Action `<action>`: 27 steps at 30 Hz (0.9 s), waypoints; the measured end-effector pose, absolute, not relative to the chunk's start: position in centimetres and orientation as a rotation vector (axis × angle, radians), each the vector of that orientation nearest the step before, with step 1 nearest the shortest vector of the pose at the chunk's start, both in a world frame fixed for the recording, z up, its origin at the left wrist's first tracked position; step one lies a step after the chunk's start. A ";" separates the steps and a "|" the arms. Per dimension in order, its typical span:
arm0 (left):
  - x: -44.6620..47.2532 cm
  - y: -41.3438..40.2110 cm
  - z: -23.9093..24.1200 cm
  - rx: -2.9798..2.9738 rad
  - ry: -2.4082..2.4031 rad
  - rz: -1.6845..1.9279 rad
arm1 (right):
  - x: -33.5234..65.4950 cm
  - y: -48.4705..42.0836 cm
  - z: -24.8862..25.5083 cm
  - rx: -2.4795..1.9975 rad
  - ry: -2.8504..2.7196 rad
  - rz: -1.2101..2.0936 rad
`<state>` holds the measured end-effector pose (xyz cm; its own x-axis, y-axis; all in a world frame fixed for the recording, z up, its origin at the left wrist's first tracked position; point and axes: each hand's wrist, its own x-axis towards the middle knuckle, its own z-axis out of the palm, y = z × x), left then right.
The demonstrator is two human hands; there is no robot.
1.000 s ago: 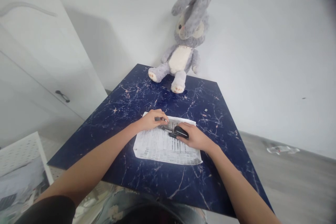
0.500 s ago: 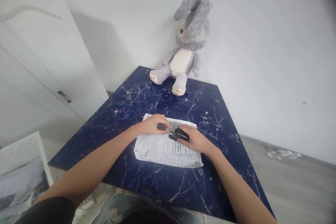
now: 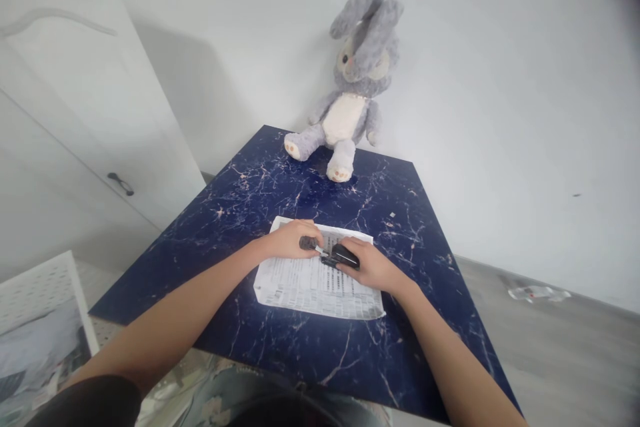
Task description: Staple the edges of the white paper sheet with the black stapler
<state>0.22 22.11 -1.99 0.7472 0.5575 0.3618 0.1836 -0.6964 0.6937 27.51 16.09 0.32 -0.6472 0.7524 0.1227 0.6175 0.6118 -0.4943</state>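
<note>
While the right hand (image 3: pixel 369 263) is clamped on a glossy, black, rounded object (image 3: pixel 345 254) over the white printed paper sheet (image 3: pixel 300 287), the left hand (image 3: pixel 291 239) encloses a dark-handled metal tool (image 3: pixel 308 242), its long axis aimed toward that object and the sheet's right edge; tip contact is indiscernible.

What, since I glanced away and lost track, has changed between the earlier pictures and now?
The left hand has moved slightly toward the person, along with the dark grey piece in its fingers. No clear release or new grasp shows. The right hand still holds the black device over the printed paper; the plush rabbit sits as before.
</note>
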 end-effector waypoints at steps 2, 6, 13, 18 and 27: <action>0.3 22.0 -2.0 2.295 0.545 0.757 | 27.5 16.1 0.3 -1.108 -2.520 0.599; 0.3 22.0 -2.1 2.326 0.529 0.782 | 27.5 16.1 0.4 -1.118 -2.519 0.609; 0.2 22.0 -2.0 2.403 0.523 0.807 | 27.5 16.1 0.3 -1.116 -2.502 0.632; 0.2 22.1 -1.7 2.387 0.462 0.786 | 27.5 16.1 0.4 -1.107 -2.490 0.657; 0.0 22.2 -1.4 2.374 0.418 0.741 | 27.3 16.1 0.6 -1.113 -2.510 0.649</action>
